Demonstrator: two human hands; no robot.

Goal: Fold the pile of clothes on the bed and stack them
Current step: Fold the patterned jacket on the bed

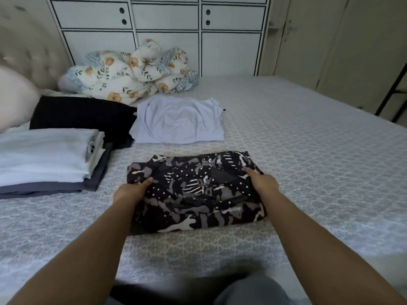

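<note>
— Where is the camouflage garment [196, 192]?

— It lies folded on the bed [308, 150], nearest the person, in front of the pale blue top [178, 122], which is spread flat beyond it.

— And the hands?

— The left hand [130, 190] grips the garment's left edge, thumb on top and fingers tucked beneath the fabric. The right hand [264, 183] grips the right edge, its fingers curled into the cloth.

— What else sits near the garment?

— Left of it is a folded stack [48, 159], white pieces on a grey one. Behind that stack lies a folded black piece [81, 115]. Beyond the pale blue top, a floral quilt [132, 71] is bunched against the drawers [165, 18].
</note>
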